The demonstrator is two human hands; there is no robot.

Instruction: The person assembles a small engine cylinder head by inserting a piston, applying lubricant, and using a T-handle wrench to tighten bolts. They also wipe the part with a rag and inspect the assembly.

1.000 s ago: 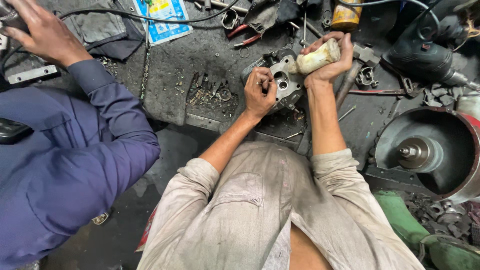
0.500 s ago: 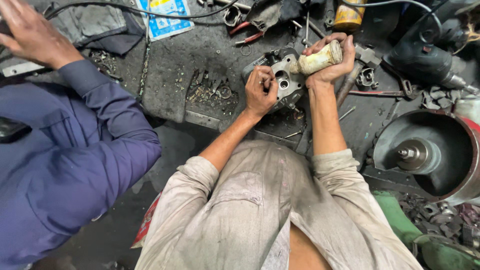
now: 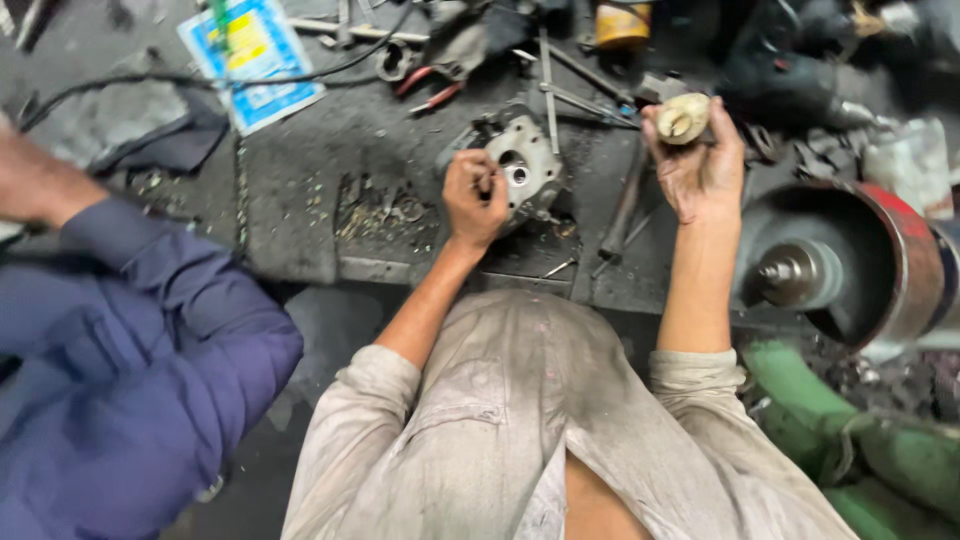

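At a grimy workbench [image 3: 300, 230], a person in a soiled pale shirt works on a grey metal housing [image 3: 525, 165] that lies flat on the bench top, its machined face and round bore turned upward. The left hand [image 3: 475, 195] is curled shut against the housing's near-left edge, fingers pinched together at the bore — whether something small sits between the fingertips cannot be told. The right hand [image 3: 695, 160] is raised off to the right, well apart from the housing, gripping a short cream-coloured cylinder [image 3: 684, 117] whose round end faces the camera.

The housing lies directly ahead of the left hand and touching it, while the right hand holds its cylinder to the right and slightly beyond — the left is plainly the nearer of the two. The cylinder's long axis points roughly up toward the lens, not yet in line with the bore.

A co-worker's blue sleeve [image 3: 150, 350] fills the left of the frame. Red-handled pliers [image 3: 425, 90], loose rods and a blue printed packet [image 3: 250, 60] lie at the back of the bench; a red-rimmed grinding machine [image 3: 850, 270] stands at right.
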